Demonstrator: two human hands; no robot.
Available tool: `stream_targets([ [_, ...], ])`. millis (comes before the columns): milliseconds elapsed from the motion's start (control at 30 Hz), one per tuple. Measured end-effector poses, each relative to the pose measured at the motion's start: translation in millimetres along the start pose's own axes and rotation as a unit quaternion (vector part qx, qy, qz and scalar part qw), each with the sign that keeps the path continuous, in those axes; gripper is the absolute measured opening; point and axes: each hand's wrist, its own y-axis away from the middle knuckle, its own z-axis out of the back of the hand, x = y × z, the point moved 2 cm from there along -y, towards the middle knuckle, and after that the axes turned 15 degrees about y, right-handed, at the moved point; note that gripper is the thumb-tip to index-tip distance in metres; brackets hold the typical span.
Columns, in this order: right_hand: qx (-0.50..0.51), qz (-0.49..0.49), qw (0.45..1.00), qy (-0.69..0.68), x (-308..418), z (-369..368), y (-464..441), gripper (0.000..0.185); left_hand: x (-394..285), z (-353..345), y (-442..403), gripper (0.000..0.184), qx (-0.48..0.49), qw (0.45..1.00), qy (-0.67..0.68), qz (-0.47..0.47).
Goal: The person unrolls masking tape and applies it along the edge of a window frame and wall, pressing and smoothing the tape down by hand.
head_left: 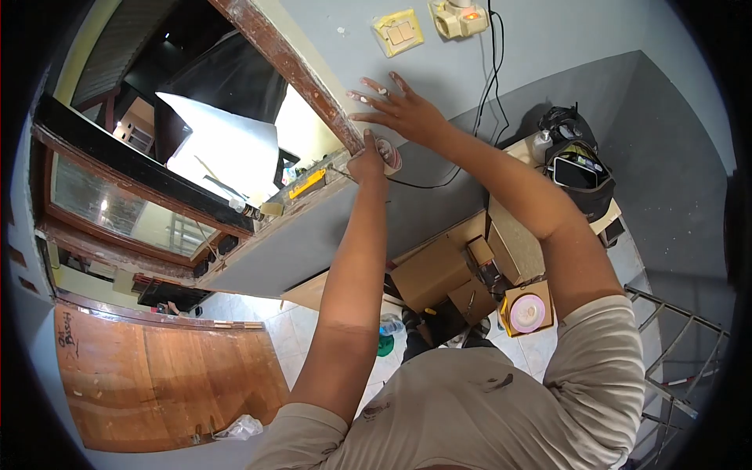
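Observation:
My left hand is closed around a small pinkish cup, beside the lower end of the upright wooden window frame. White smears mark the fingers of my right hand, which is spread at the grey wall just above the cup. Whether its fingertips touch the wall or the frame edge, I cannot tell. A yellow-handled tool lies on the window sill to the left of my left hand. Farther along the sill are a roll of tape and a small dark bottle-like item.
A taped light switch and a socket with a lit plug sit above, with black cables hanging down. Below are cardboard boxes, a pink-lidded tub, an open bag, a metal ladder-like frame and a wooden door panel.

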Motion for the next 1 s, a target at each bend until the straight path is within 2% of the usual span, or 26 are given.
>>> stream_targets([
  [133,-0.007,-0.028,1.0,-0.005,7.5,2.6,2.4,0.069,-14.5,-6.1,30.8,0.047,-0.008,0.998,0.067,0.008],
  [200,0.008,-0.056,0.997,-0.062,12.9,3.5,3.3,0.069,-19.6,-3.6,46.2,0.042,0.057,0.992,0.117,0.001],
  [233,0.005,-0.054,0.997,-0.062,13.7,3.3,3.8,0.069,-10.7,1.2,43.7,0.042,0.056,0.991,0.119,-0.001],
  [300,0.007,-0.066,0.995,-0.076,16.5,4.6,6.3,0.07,4.9,8.2,44.3,0.036,0.156,0.964,0.204,-0.068],
  [333,0.007,-0.065,0.995,-0.078,18.5,5.8,7.7,0.07,13.0,13.0,48.5,0.036,0.154,0.964,0.205,-0.067],
  [400,0.027,-0.088,0.98,-0.176,21.2,6.2,8.8,0.07,16.9,19.7,60.2,0.035,0.166,0.95,0.134,-0.228],
  [433,0.027,-0.085,0.98,-0.179,21.7,6.0,8.5,0.07,15.3,22.2,61.3,0.035,0.161,0.951,0.135,-0.227],
  [500,0.017,-0.078,0.996,-0.046,18.9,6.8,7.3,0.072,13.6,26.5,60.5,0.037,0.16,0.965,0.1,-0.185],
  [600,0.062,-0.067,0.993,-0.074,17.1,7.0,6.5,0.076,10.8,25.6,54.0,0.04,0.144,0.977,0.078,-0.135],
  [633,0.062,-0.061,0.993,-0.078,19.0,5.3,7.5,0.076,9.4,26.1,53.9,0.04,0.138,0.978,0.08,-0.133],
  [700,0.049,-0.071,0.995,-0.045,20.7,5.1,8.2,0.082,11.1,27.2,52.0,0.042,0.11,0.991,-0.001,-0.071],
  [833,0.049,-0.051,0.997,-0.028,18.4,8.1,3.9,0.085,41.5,22.9,9.3,0.044,0.073,0.997,0.008,-0.02],
  [900,0.066,-0.053,0.996,-0.035,19.0,8.6,4.4,0.086,49.3,24.1,-6.4,0.045,0.042,0.988,-0.14,-0.052],
  [933,0.063,-0.041,0.996,-0.037,18.6,8.8,4.0,0.086,50.5,21.4,-8.7,0.045,0.034,0.99,-0.13,-0.048],
  [1000,0.056,-0.044,0.995,-0.065,16.0,9.4,2.5,0.085,56.0,13.3,-10.9,0.048,0.028,0.998,0.021,0.061],
])
